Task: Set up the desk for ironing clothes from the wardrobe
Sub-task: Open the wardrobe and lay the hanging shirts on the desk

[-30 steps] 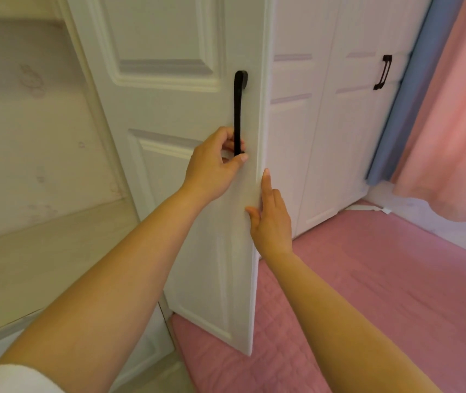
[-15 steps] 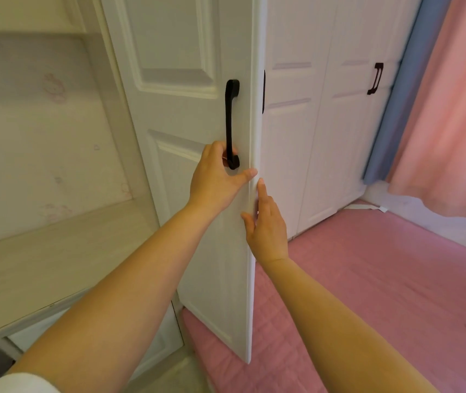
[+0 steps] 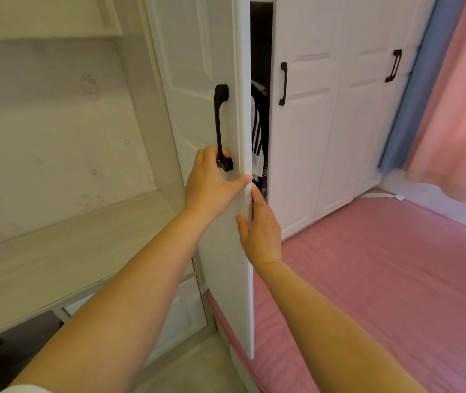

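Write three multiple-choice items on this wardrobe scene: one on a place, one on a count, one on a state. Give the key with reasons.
1. Where is the left hand?
A. on the desk
B. at the lower end of the black handle
C. on the curtain

2. How many black wardrobe handles show?
A. one
B. three
C. five

3. The wardrobe door being held is:
A. shut flush
B. partly open
C. off its hinges

Key: 1 B, its fingers curl round the handle's lower end. 2 B, one on the held door, two on the shut doors to the right. 3 B, a dark gap shows clothes inside, and the right hand holds the door's edge.
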